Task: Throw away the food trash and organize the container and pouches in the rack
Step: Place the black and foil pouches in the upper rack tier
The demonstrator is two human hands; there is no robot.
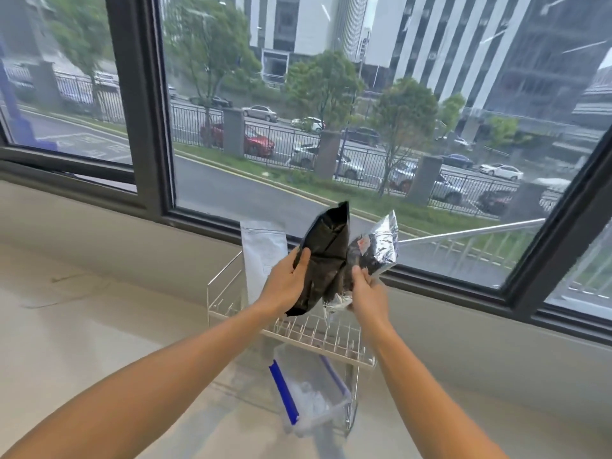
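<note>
My left hand [287,282] grips a black pouch [326,256] by its left edge and holds it upright above the wire rack [334,341]. My right hand [367,293] pinches the lower end of a silver foil pouch [381,246], which leans to the right behind the black one. A white pouch [263,256] stands upright in the rack's back left slot. On the rack's lower level sits a clear plastic container with blue clips [309,394].
The rack stands on a pale counter [99,326] under a large window with a dark frame [149,127]. A beige sill wall [480,352] runs behind the rack.
</note>
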